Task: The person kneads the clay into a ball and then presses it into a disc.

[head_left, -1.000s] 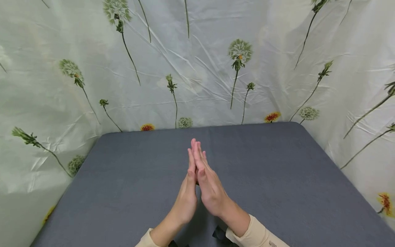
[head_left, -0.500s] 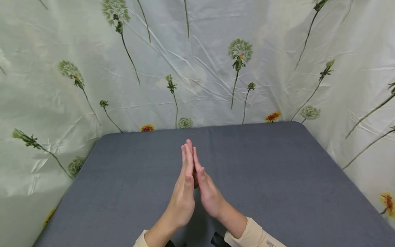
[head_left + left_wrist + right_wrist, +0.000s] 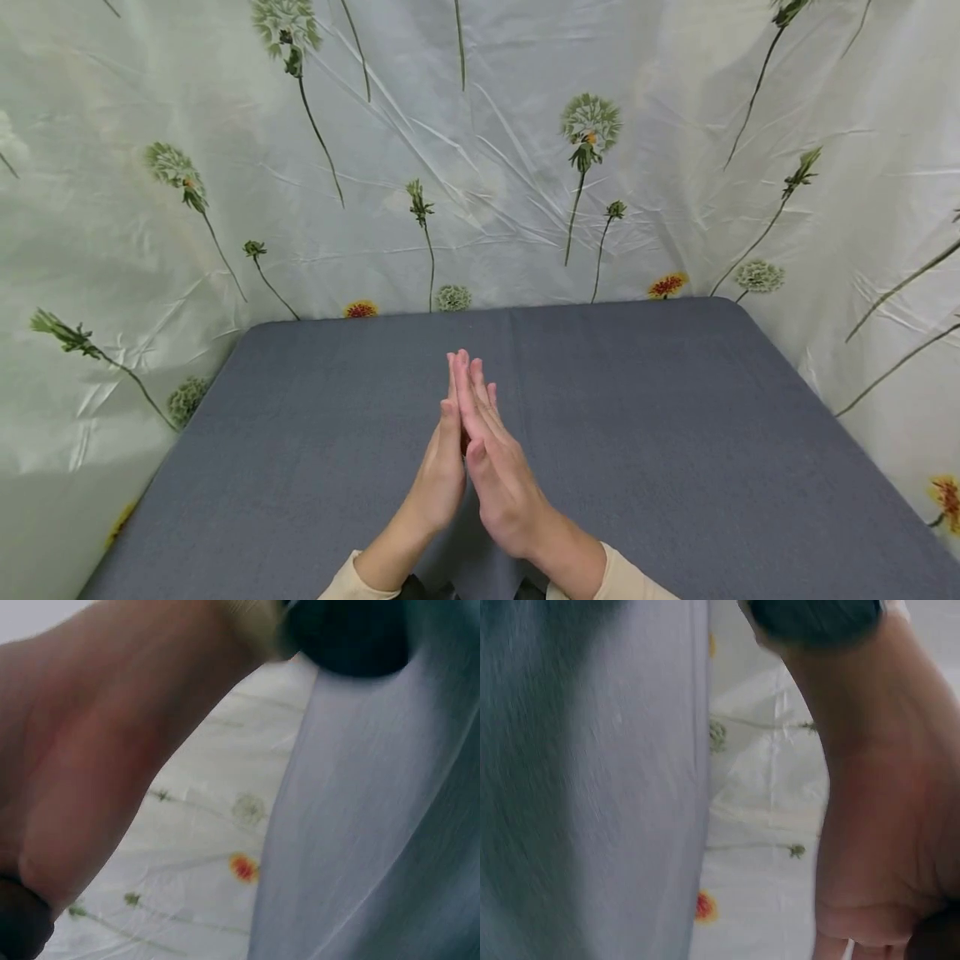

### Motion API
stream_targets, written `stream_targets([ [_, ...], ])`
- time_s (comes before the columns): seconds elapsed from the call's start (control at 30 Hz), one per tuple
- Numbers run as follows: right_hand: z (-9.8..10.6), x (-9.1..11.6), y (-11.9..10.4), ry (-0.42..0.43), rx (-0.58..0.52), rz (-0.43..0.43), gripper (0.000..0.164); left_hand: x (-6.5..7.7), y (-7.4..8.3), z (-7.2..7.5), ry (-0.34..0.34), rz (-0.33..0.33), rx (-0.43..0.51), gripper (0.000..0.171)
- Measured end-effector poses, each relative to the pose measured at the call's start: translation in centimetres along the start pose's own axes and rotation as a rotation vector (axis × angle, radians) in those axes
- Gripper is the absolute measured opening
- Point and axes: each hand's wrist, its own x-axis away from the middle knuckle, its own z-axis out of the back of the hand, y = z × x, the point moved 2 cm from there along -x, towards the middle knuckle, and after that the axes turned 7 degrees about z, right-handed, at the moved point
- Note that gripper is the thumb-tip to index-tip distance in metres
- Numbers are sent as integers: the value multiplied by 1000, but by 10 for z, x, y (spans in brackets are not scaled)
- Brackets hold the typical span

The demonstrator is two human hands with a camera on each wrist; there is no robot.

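The left hand and right hand stand palm to palm above the middle of the table, fingers straight and pointing away from the camera. Between the palms sits a small dark brown lump, mostly hidden by the hands in the head view. In the left wrist view its rounded dark side shows at the lower left, below the palm. The right wrist view has the dark lump at the lower right, against the right palm. Its exact kind cannot be told.
A grey cloth-covered table lies under the hands. Behind it and at both sides hangs a pale curtain printed with dandelions and orange flowers. Dark straps circle the wrists, beside cream sleeves.
The palms have slid against each other, the two hands shifting in opposite directions. Half a second ago the left fingers covered the right ones; now the right fingers lie in front. The lump stays between them.
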Motion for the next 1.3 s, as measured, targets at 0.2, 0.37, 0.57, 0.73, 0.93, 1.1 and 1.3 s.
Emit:
stream_targets([
  [0.2, 19, -6, 11, 22, -13, -25, 64, 13, 2, -23, -7, -1, -71, 54],
  [0.37, 22, -6, 22, -29, -232, -164, 70, 19, 5, -25, 37, -3, -104, 55],
  [0.57, 10, -5, 24, -51, -350, -189, 67, 18, 18, -14, 114, -69, -183, 56],
  [0.73, -12, 2, 9, -66, -337, -145, 59, 19, 27, 4, 194, -144, -242, 59],
  [0.93, -16, 2, -10, -24, -235, -80, 57, 11, 26, 13, 149, -120, -128, 56],
  [1.1, -11, 2, -16, -2, -90, -14, 58, 7, 16, 6, 75, -65, -22, 58],
  [1.3, 6, 0, -7, 50, 53, 54, 60, 11, 9, -13, -7, -57, 1, 55],
])
